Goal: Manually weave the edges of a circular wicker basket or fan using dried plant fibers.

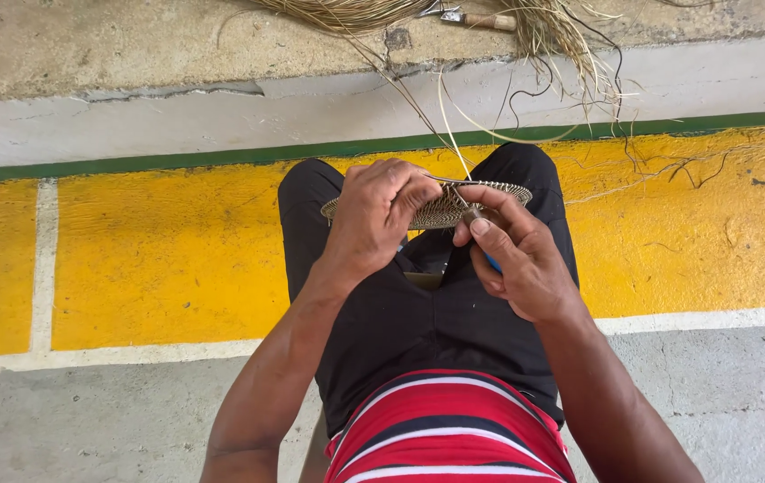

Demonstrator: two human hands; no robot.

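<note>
Head view. At the centre of the frame, above the seated person's black-trousered knees [418,295], lies a flat woven disc [441,207] of pale fibre, seen nearly edge-on. Its long axis runs from 9 o'clock to 3 o'clock, with the right end tipped slightly upward; its broad face turns toward the camera.

The left hand [378,215] is closed over the left half of the disc, fingers curled on its upper edge, hiding that part of the weave. The right hand [512,250] pinches the right rim between thumb and forefinger; a small blue object [493,262] shows under its fingers, but what it is cannot be told. Both hands are therefore grasping the disc.

A single pale strand [452,134] rises from the disc toward 12 o'clock and curves away to a bundle of loose dry fibres [356,13] lying on the grey concrete ledge [132,45]. At 1 o'clock on the same ledge rests a tool with a wooden handle [490,21], partly covered by fibres.

Below the ledge, a green stripe [132,163] borders a yellow-painted floor band [159,259], crossed by white lines. At 6 o'clock, a red, white and dark striped shirt [450,429] fills the lower edge.
</note>
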